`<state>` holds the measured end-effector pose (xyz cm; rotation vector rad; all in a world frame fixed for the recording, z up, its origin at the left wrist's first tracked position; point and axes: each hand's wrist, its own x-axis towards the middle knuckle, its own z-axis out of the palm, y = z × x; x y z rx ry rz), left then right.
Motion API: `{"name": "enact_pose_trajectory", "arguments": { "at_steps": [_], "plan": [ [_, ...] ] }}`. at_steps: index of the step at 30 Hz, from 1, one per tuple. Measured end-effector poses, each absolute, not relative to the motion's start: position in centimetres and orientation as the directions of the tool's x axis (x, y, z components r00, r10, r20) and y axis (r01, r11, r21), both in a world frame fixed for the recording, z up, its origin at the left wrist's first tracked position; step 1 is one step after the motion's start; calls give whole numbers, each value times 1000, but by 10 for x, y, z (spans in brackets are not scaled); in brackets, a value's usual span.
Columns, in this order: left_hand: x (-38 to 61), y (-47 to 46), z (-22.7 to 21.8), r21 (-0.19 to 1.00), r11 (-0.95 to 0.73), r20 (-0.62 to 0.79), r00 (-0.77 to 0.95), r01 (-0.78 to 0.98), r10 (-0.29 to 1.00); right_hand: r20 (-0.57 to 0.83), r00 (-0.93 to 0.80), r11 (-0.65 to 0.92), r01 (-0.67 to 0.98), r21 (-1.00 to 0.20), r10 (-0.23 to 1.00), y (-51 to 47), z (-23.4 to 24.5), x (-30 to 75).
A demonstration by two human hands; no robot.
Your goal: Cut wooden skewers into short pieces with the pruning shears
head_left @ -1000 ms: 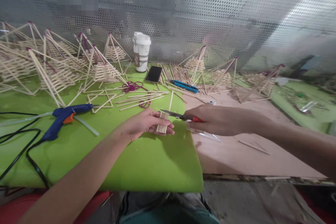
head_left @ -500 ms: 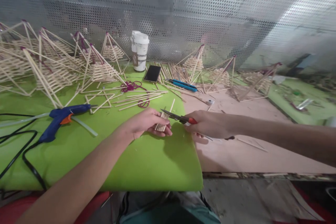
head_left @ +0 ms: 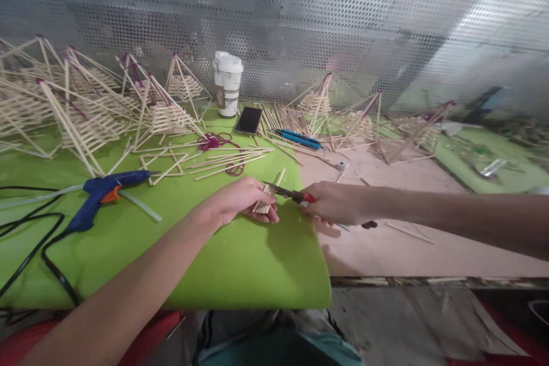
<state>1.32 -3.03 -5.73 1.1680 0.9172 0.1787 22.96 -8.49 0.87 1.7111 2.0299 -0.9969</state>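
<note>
My left hand (head_left: 246, 197) is closed on a small raft of short wooden sticks (head_left: 262, 206) laid side by side, held above the green tabletop. One longer stick (head_left: 281, 176) juts up from the raft past my thumb. In my right hand (head_left: 332, 201) are scissors (head_left: 294, 195) with dark pointed blades and red-and-black handles. Their blades reach left across the upper ends of the sticks, near the jutting one. My right fingers wrap the handles and hide most of them.
A blue glue gun (head_left: 100, 194) with a black cord lies left. Loose sticks (head_left: 231, 159), purple string (head_left: 214, 140), a phone (head_left: 249, 120), a blue cutter (head_left: 300, 139) and white cups (head_left: 229, 84) are ahead. Several stick pyramids (head_left: 167, 114) line the back before a perforated metal screen (head_left: 291, 28).
The scissors' blades look closer together and lie slightly lower across the sticks. The jutting stick's tip has dropped a little. Both hands keep their hold.
</note>
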Motion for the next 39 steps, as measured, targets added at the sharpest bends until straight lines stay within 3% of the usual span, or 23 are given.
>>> {"name": "enact_pose_trajectory", "arguments": {
  "at_steps": [11, 21, 30, 39],
  "plan": [
    [20, -32, -41, 792, 474, -607, 575, 384, 548, -633, -262, 79, 950, -302, 728, -79, 1, 230],
    [22, -27, -40, 738, 512, -672, 536, 439, 511, -614, -445, 394, 891, -227, 652, -77, 4, 225],
    [21, -24, -44, 752, 500, -656, 554, 428, 512, -585, -255, 130, 960, -247, 770, -84, -14, 224],
    [18, -23, -45, 782, 467, -620, 598, 413, 508, -586, -195, -59, 921, -386, 787, -91, -4, 224]
  ]
}}
